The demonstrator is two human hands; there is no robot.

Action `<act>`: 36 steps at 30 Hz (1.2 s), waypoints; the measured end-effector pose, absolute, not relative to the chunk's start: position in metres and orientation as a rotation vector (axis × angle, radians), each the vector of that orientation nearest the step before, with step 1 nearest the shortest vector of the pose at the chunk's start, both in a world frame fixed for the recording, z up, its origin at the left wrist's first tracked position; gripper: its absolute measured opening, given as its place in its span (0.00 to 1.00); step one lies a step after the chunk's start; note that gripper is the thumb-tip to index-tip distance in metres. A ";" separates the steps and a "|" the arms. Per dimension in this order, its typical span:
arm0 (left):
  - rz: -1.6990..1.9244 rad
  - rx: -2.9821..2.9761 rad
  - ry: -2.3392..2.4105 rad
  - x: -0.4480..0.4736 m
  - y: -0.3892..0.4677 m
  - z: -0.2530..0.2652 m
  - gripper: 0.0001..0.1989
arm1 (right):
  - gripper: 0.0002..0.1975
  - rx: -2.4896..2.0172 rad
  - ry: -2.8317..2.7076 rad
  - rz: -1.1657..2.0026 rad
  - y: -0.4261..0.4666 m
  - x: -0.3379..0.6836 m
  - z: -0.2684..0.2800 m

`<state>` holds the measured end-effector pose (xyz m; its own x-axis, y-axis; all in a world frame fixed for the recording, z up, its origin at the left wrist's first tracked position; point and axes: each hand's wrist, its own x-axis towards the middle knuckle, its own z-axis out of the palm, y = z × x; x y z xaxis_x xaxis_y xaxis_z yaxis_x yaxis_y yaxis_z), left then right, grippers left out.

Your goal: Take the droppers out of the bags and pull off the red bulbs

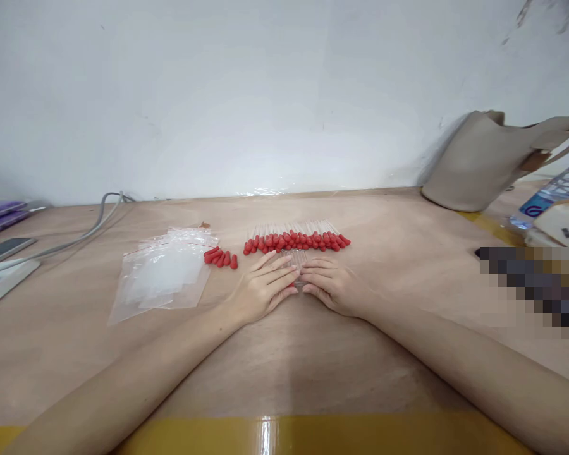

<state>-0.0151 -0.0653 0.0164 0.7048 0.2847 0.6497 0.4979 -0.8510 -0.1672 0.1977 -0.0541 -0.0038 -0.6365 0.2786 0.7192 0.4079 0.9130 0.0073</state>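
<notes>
The left hand (267,287) and right hand (330,284), fingers together, seem to be squaring up tubes (299,256) on the worktop (408,253) just before the droppers (298,240); whether either grips I cannot tell, and the next move calls for even pressure.

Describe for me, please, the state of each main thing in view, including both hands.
Left hand: fingers extended, at the clear tubes
Right hand: fingers extended, at the same tubes
Clear tubes: bunched, partly hidden
Red-bulbed droppers: in a row, bulbs toward the person
Loose red bulbs: clustered, no tubes visible
Plastic bags: flat, overlapping
Bottle: partly out of frame
</notes>
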 end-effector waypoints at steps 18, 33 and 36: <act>-0.834 -2.662 -0.569 -0.017 -0.070 0.021 0.07 | 0.10 -0.354 -2.309 -0.459 -0.062 0.198 0.005; -0.808 -2.730 -0.580 -0.021 -0.074 0.021 0.06 | 0.09 -0.239 -2.321 -0.582 -0.065 0.208 0.011; -0.809 -2.713 -0.560 -0.021 -0.077 0.022 0.06 | 0.10 -0.210 -2.341 -0.542 -0.065 0.211 0.008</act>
<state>-0.0210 -0.0765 0.0219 0.7713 0.2876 0.5678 0.4296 -0.8935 -0.1310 0.2110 -0.0646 0.0080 -0.7321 -0.0024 0.6812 0.2972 0.8986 0.3227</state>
